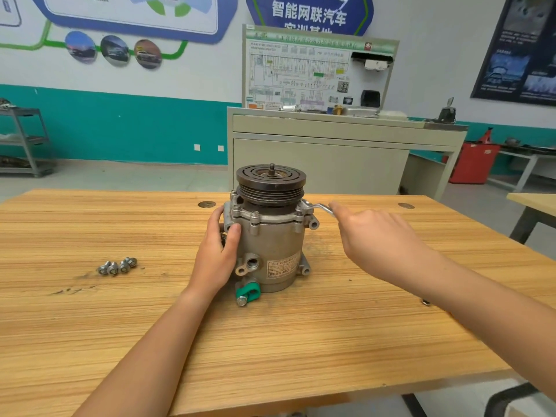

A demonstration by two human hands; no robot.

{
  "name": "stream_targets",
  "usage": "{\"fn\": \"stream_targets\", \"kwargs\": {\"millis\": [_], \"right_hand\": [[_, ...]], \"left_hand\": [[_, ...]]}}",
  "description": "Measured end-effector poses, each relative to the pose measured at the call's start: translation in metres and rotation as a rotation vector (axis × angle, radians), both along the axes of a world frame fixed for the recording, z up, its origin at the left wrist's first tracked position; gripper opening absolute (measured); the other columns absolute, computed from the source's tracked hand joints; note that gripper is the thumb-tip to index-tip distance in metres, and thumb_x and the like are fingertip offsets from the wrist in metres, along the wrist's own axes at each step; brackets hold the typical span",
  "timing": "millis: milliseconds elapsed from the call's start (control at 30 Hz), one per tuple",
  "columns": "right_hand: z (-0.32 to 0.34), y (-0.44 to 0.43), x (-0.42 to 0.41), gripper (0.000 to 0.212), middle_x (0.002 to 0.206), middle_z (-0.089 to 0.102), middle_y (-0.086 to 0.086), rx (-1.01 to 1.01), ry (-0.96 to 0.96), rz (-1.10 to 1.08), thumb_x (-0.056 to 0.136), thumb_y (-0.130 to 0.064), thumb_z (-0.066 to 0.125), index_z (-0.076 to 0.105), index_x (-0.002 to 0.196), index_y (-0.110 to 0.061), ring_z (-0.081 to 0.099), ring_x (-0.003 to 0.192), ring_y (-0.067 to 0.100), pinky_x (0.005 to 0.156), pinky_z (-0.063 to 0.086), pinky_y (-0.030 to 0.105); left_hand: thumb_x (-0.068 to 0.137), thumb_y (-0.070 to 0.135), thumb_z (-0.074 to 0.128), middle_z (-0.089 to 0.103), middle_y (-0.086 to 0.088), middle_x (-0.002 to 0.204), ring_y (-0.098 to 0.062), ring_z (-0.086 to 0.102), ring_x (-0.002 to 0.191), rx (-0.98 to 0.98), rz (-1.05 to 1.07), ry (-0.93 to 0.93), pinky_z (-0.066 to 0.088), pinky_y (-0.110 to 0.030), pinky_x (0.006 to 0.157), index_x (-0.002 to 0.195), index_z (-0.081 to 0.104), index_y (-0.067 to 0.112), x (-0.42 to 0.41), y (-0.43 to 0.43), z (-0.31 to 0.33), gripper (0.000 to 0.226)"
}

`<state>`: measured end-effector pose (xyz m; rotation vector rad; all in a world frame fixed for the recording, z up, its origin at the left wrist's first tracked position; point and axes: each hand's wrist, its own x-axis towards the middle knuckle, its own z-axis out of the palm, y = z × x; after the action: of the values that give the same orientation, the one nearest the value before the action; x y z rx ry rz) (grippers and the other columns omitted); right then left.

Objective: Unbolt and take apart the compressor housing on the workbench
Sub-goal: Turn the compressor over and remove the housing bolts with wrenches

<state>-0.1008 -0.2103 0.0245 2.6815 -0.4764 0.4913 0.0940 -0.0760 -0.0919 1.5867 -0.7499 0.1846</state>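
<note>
- At the middle of the bench [270, 356], toward its 12 o'clock edge, one compressor [270, 242] stands upright with one dark grooved pulley [270, 182] on top.
- Two hands are at work. The left hand [219, 245] is at the housing's 9 o'clock side, its grip wrapped on the body with the thumb pressed across the front.
- The right hand [370, 236] is at 3 o'clock, its grip closed on the handle end of one bent wrench [319, 207]. The wrench's other end sits at the flange's 2 o'clock corner.
- At least four bolt heads show seated around the flange under the pulley; the far side is hidden.
- Four loose bolts [117, 266] lie in a tight row on the wood at 9 o'clock, well apart from the compressor.
- One green cap [248, 291] sits at the base's 7 o'clock, and one label [282, 266] faces 5 o'clock.
- Two dark round marks [206, 204] sit near the far edge, at 11 and 1 o'clock.
- The far edge runs just behind the compressor. The near edge lies well away at 6 o'clock, with a broad stretch of wood between the forearms.
- One cabinet [331, 164] with a wiring board stands beyond the bench at 12 o'clock.
</note>
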Motion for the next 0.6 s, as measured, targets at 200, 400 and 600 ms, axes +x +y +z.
{"fn": "stream_targets", "kwargs": {"millis": [200,400,600], "right_hand": [[0.014,0.017,0.003,0.046,0.057,0.033,-0.001,-0.116,0.15,-0.069,0.087,0.001,0.038,0.032,0.131,-0.008,0.027,0.046,0.015,0.04,0.018,0.027],[0.028,0.027,0.01,0.048,0.057,0.03,0.002,-0.462,0.333,-0.006,0.089,0.005,0.04,0.032,0.136,0.006,0.027,0.041,0.016,0.036,0.019,0.025],[0.04,-0.017,0.015,0.037,0.058,0.037,0.0,-0.391,0.287,0.051,0.093,-0.013,0.033,0.043,0.129,-0.016,0.033,0.047,0.013,0.04,0.018,0.025]], "left_hand": [[0.088,0.051,0.036,0.05,0.026,0.113,0.018,0.048,0.1,0.01,-0.011,-0.003,0.034,-0.002,0.078,0.145,0.029,0.025,0.001,0.0,0.0,0.063],[0.086,0.054,0.036,0.044,0.037,0.11,0.032,0.04,0.097,0.001,-0.009,0.006,0.031,0.007,0.072,0.144,0.03,0.026,0.001,-0.001,-0.001,0.065],[0.084,0.057,0.037,0.046,0.036,0.111,0.03,0.043,0.098,-0.008,-0.023,0.027,0.033,0.006,0.072,0.143,0.029,0.03,-0.001,0.001,-0.001,0.065]]}}
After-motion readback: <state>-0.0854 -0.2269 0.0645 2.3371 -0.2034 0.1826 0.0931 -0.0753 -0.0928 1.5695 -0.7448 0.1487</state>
